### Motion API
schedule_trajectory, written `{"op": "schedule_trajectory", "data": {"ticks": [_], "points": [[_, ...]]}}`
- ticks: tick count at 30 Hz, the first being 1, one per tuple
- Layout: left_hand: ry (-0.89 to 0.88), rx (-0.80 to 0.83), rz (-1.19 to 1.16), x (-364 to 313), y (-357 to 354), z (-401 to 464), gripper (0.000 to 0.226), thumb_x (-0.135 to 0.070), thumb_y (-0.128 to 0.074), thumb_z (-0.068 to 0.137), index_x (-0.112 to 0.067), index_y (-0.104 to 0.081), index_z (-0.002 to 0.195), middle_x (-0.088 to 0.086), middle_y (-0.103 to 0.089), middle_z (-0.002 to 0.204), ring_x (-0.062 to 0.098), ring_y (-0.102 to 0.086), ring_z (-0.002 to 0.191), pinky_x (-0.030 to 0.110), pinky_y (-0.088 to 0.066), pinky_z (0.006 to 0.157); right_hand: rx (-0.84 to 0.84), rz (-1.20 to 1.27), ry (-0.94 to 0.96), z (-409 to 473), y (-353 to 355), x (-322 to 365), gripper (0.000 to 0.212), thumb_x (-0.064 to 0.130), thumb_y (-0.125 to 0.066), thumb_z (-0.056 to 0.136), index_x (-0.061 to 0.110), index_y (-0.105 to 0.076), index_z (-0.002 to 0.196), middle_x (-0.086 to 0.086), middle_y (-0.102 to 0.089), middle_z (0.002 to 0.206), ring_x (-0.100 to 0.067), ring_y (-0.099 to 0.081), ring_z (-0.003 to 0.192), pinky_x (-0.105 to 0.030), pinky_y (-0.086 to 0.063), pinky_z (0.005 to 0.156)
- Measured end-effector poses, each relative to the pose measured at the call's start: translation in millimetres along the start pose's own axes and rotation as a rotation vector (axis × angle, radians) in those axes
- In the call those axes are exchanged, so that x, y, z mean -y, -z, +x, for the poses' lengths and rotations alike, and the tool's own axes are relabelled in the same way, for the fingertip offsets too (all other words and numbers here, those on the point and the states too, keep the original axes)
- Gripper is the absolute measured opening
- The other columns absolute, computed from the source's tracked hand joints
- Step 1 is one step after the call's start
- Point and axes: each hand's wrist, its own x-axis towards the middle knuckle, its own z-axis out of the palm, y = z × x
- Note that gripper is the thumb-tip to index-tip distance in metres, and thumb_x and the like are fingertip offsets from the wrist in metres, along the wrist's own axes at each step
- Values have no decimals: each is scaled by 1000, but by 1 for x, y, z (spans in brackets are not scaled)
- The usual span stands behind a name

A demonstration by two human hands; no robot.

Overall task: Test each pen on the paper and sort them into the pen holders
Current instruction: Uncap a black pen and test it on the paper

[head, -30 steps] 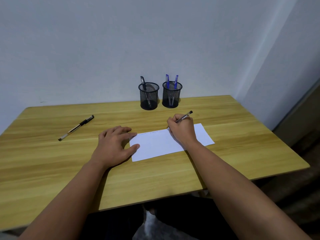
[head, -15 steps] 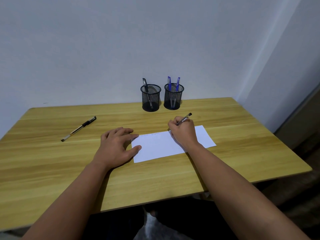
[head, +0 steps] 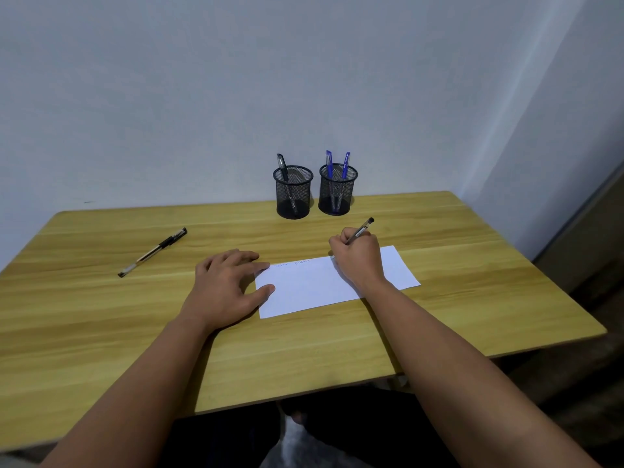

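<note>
A white sheet of paper lies on the wooden table, with faint scribbles along its far edge. My right hand grips a grey pen, tip down at the paper's far edge. My left hand lies flat, fingers spread, pressing the paper's left end. Two black mesh pen holders stand at the back: the left holder has one black pen, the right holder has two blue pens. A black capped pen lies loose at the far left.
A white wall runs right behind the holders. The table's right edge drops off toward a dark floor and a wall corner. My legs show below the near table edge.
My right hand with the pen has stayed at the paper's far edge, shifting only slightly. My left hand keeps pressing the paper. The camera view has tilted a little.
</note>
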Motion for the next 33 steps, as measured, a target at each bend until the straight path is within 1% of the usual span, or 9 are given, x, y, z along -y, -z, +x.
{"op": "schedule_trajectory", "data": {"ticks": [5,17,19,21,24,26,28,30,33], "points": [[0,-10,-8,-1,0,0,57,-75,-48,79,-47,-66,125,-23,-53,141,8,-36,139,39,-14,113,-21,-7,-30,1,-3,2,53,7,-60,88,26,-33,47,13,-26,50,-22,-30,58,-36,-32,56],[4,3,-1,0,0,0,57,-76,-48,79,-48,-65,126,-23,-52,142,9,-36,140,41,-16,114,-10,39,-85,0,-3,4,47,13,-57,88,30,-34,51,15,-28,51,-23,-30,59,-37,-31,57],[4,6,0,0,0,0,57,-76,-48,80,-48,-65,127,-23,-52,142,9,-35,140,40,-15,114,-62,61,-132,1,-1,6,43,12,-58,90,27,-34,57,12,-31,52,-21,-33,55,-35,-34,56],[3,9,1,-1,0,-1,57,-76,-48,80,-48,-65,127,-23,-52,142,8,-35,140,40,-15,114,-84,97,-171,5,3,8,36,9,-59,92,15,-37,64,2,-37,56,-16,-43,48,-33,-41,56],[5,9,2,-2,1,0,58,-76,-47,79,-48,-65,127,-23,-52,143,9,-34,141,41,-15,114,-33,159,-202,11,9,15,37,7,-63,97,9,-45,65,-11,-51,57,-15,-56,46,-27,-50,52],[3,16,4,-1,1,0,58,-76,-47,79,-48,-64,127,-23,-51,143,9,-34,141,41,-15,115,-23,184,-188,12,11,23,42,13,-69,101,9,-47,66,-6,-53,54,-10,-56,45,-23,-53,55],[0,26,13,-1,1,1,58,-76,-47,80,-48,-64,128,-23,-51,143,10,-33,143,41,-15,114,-30,204,-154,8,13,30,45,16,-72,102,9,-46,66,2,-49,50,-3,-53,43,-13,-49,55],[9,10,-4,-2,2,1,57,-74,-49,82,-48,-62,130,-25,-51,144,11,-31,146,42,-16,114,-31,219,-114,3,13,33,41,17,-73,102,6,-51,70,1,-49,55,2,-53,45,-8,-45,53],[69,-89,-72,-3,8,1,53,-66,-46,87,-43,-62,132,-23,-56,141,14,-33,145,46,-22,111,11,249,-90,-5,9,43,33,20,-78,98,3,-60,77,-7,-55,65,-3,-57,53,-13,-51,56]]}}
